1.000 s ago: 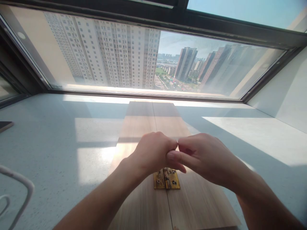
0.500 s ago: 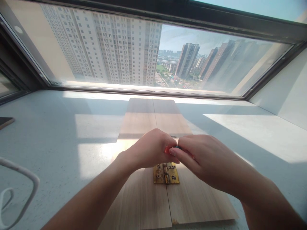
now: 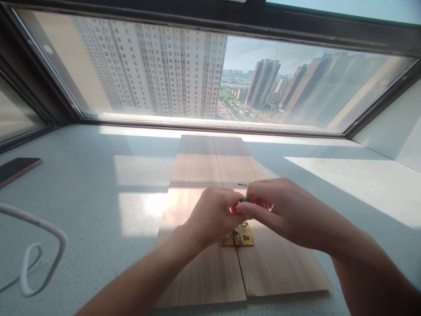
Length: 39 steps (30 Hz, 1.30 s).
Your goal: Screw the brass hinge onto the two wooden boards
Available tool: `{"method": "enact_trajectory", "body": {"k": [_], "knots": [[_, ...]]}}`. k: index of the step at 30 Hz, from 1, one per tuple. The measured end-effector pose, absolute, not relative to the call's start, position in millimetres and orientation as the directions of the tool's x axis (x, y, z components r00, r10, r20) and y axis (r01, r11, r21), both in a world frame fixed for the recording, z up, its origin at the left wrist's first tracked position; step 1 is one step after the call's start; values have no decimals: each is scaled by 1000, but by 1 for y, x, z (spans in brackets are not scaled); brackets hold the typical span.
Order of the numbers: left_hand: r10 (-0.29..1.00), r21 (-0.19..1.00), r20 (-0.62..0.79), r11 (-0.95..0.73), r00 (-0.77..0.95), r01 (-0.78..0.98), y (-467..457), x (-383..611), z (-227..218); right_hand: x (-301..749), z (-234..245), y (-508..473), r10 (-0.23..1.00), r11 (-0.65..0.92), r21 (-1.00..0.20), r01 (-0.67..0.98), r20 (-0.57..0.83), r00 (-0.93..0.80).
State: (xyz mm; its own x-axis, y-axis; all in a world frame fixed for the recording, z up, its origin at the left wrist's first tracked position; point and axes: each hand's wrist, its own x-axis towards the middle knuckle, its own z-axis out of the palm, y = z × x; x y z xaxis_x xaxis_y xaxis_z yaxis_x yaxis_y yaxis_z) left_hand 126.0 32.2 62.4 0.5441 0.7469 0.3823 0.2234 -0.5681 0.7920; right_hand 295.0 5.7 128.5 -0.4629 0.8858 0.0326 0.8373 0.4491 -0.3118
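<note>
1. Small dark object (image 3: 244,200) with a reddish-orange gleam at its left side sits between the two hands, above the far end of the hinge. It seems to lie left to right, but so little shows that its long axis is uncertain.
2. Left hand (image 3: 213,215) has its fingers curled and clamped on the object's left side; the right hand (image 3: 279,202) pinches it from the right, thumb beneath. Their fingertips meet or nearly meet.
3. Brass-yellow rectangular metal hinge (image 3: 245,239) lies below the hands, its barrel running near to far along the seam, one leaf on each board.
4. Thin grey metal pin (image 3: 242,184), possibly a screw, rests on the right board just beyond the right hand, lying roughly left to right.
5. Two pale wood-grain boards (image 3: 284,267) lie side by side, long sides near to far, on a white speckled surface (image 3: 88,188) striped with sunlight.
6. White bent tube or cable (image 3: 62,245) curls at left; beyond it lies a dark flat piece with a paler edge (image 3: 19,170).
7. Dark-framed window (image 3: 296,27) spans the far side, showing high-rise buildings (image 3: 171,70); a white wall (image 3: 397,120) stands right.
8. Fingers hide most of the object; the left hand covers the hinge's far left part. The picture's left edge cuts off the dark piece and the tube.
</note>
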Motion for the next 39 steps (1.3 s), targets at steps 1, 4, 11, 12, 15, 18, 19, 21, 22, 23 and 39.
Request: {"method": "enact_trajectory", "body": {"k": [1, 4, 11, 12, 15, 18, 19, 21, 22, 23, 39], "knots": [[754, 802, 367, -554, 545, 226, 33, 125, 62, 302, 124, 12, 885, 429, -411, 805, 13, -465], [759, 815, 361, -539, 542, 211, 37, 124, 63, 334, 98, 33, 954, 298, -576, 761, 206, -218], [750, 828, 314, -516, 582, 219, 42, 124, 67, 390, 10, 30, 975, -2, -692, 722, 159, 154], [748, 821, 323, -526, 580, 222, 42, 123, 66, 389, 3, 25, 985, -17, -690, 724, 112, 130], [742, 801, 355, -555, 569, 224, 41, 121, 65, 381, -4, 14, 996, -7, -670, 742, 65, 67], [739, 795, 364, -564, 567, 224, 40, 117, 64, 373, -3, 8, 997, 35, -595, 803, 77, 14], [742, 796, 363, -562, 564, 226, 39, 116, 64, 371, -2, 7, 997, 43, -559, 828, 75, -1], [754, 798, 364, -555, 547, 233, 38, 114, 63, 369, -2, 4, 998, 51, -495, 867, 58, -26], [760, 799, 371, -554, 533, 234, 36, 114, 62, 368, -3, 4, 998, 52, -473, 879, 50, -33], [766, 799, 380, -554, 519, 233, 35, 114, 61, 368, -3, 3, 998, 54, -459, 887, 46, -37], [856, 763, 448, -516, 258, 388, 17, 130, 49, 330, 64, 4, 927, 316, -438, 842, 333, -174]]}}
